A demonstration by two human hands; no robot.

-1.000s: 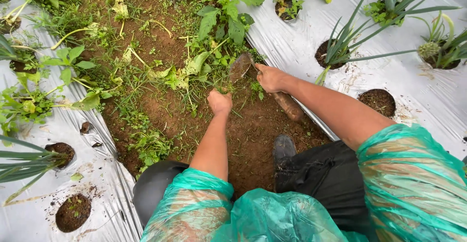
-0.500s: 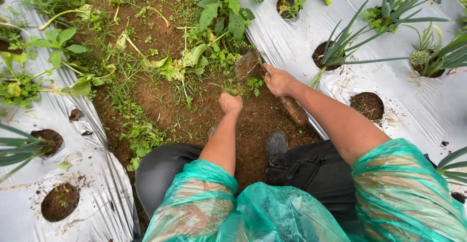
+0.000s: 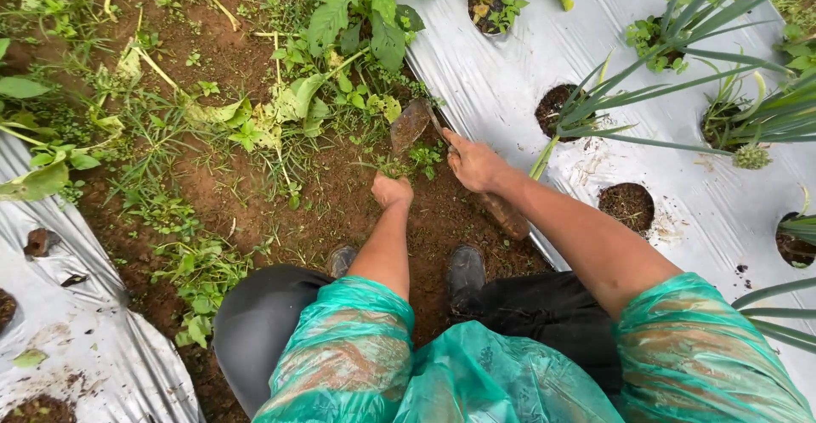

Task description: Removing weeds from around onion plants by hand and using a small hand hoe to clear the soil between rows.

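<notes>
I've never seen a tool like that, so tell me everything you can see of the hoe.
The hoe is a small hand tool with a flat, rusty, soil-caked blade and a muddy handle slanting back toward the person. The right hand grips the handle just behind the blade. The blade sits at the soil among low weeds, beside the silver sheet.

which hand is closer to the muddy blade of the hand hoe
Right. The right hand grips the hoe's handle just behind the muddy blade. The left hand is closed in a fist on small weeds, below the blade and farther from it.
</notes>
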